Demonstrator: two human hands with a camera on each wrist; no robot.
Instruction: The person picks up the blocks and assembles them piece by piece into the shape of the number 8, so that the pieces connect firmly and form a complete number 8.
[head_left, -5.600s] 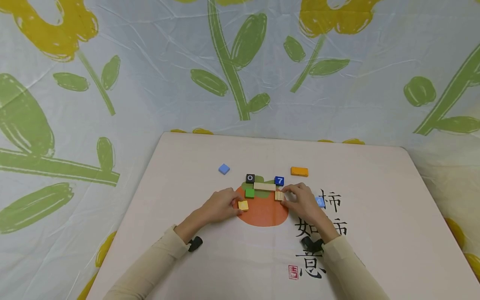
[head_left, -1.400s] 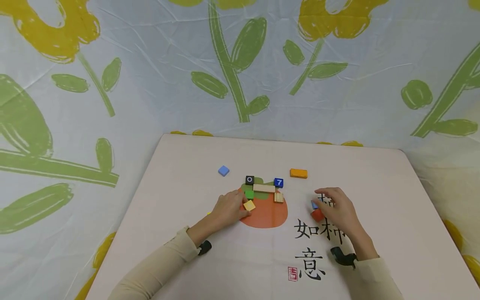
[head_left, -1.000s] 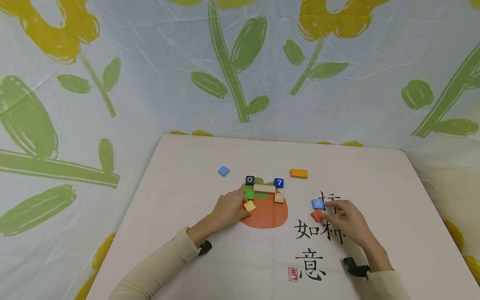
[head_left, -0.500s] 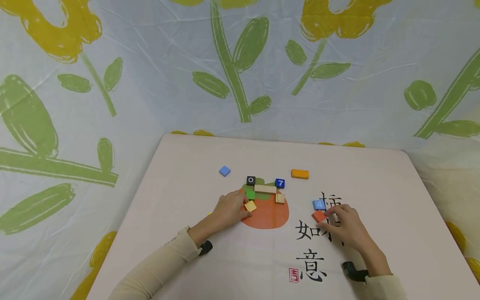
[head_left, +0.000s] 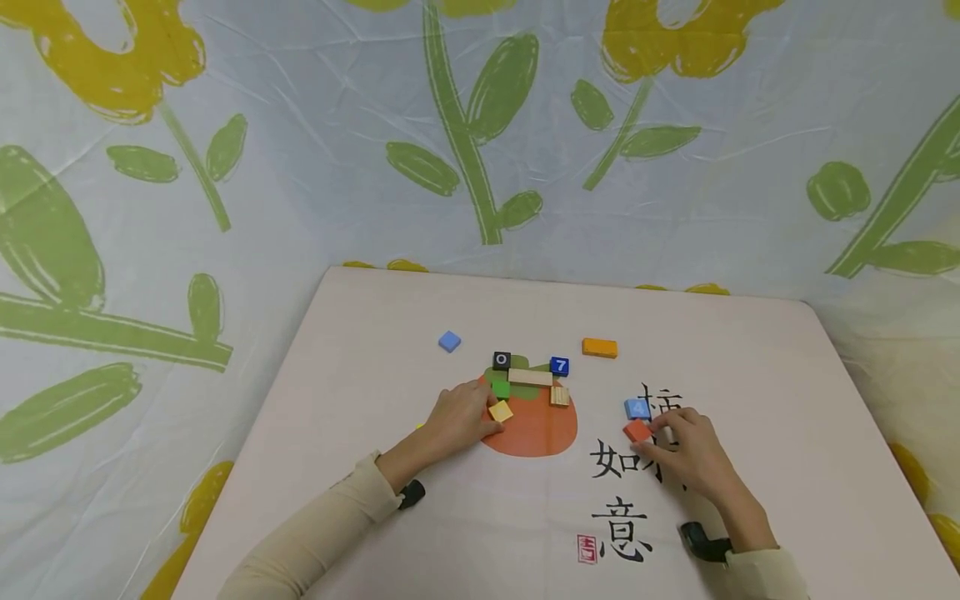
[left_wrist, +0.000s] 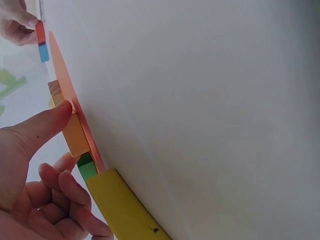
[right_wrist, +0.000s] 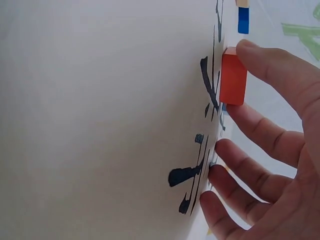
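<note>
My left hand (head_left: pixel 457 417) pinches a pale yellow block (head_left: pixel 501 411) between thumb and index finger, on the orange fruit print. In the left wrist view the thumb presses one end of that block (left_wrist: pixel 76 136) and the index fingertip meets the other. Just behind it lies a green block (head_left: pixel 500 389). My right hand (head_left: pixel 693 450) holds a red block (head_left: pixel 637 430) by opposite corners with thumb and index finger, as the right wrist view shows; its other fingers are loosely bent. Against the red block's far side lies a light blue block marked 4 (head_left: pixel 637 408).
A black 0 block (head_left: pixel 501 360), a dark blue 7 block (head_left: pixel 559 366), a long plain plank (head_left: pixel 530 377) and a striped wooden block (head_left: pixel 559 396) sit behind. Farther off are a blue block (head_left: pixel 449 341) and an orange one (head_left: pixel 600 347). A yellow block (left_wrist: pixel 125 205) is beside my left hand.
My right hand has left the striped block and moved right, past the blue 4 block, to the red block. The pale yellow block has shifted slightly right and turned in my left hand.
</note>
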